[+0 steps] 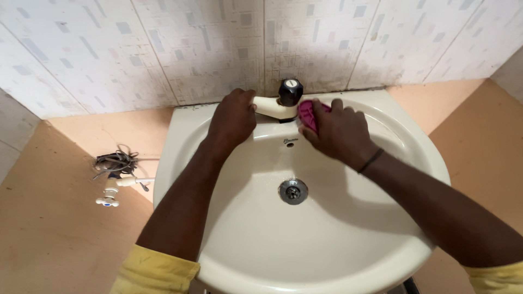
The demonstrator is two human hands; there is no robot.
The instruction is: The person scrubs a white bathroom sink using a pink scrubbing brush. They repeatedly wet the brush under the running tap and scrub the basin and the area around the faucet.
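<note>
The tap is gripped by the left hand while the pink cloth, clutched in the right hand, should be rubbed firmly around it.

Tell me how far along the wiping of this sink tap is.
Done: the basin looks clean and dry around the drain. In hand: the right hand presses a pink cloth against the cream tap below its black knob, while the left hand grips the tap's other side. Left: dark grime shows along the wall edge.
</note>
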